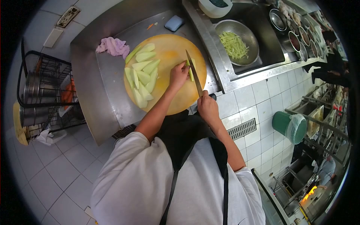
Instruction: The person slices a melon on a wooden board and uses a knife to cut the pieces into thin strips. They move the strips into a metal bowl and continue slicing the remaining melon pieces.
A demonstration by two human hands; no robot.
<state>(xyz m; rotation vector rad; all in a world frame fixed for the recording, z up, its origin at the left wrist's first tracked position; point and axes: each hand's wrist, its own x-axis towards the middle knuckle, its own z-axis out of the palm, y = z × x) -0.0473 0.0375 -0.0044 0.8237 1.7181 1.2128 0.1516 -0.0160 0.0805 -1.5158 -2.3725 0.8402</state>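
On a round yellow cutting board (170, 54), my right hand (207, 106) is closed around the handle end of a long knife (195, 75). The blade points away from me and lies along a pale green vegetable piece (191, 70). My left hand (179, 76) has its fingers bent together against that piece, at the left side of the blade. Several pale green vegetable pieces (143, 77) lie on the left part of the board. Thin green strips (233, 45) fill part of a metal bowl (252, 39) to the right.
A pink cloth (113, 47) and a blue sponge (174, 23) lie on the metal counter (107, 77). The bowl stands in a sink (275, 56). A wire rack (48, 86) is at left, a green bin (287, 126) at right. Another person (327, 168) stands near a flame.
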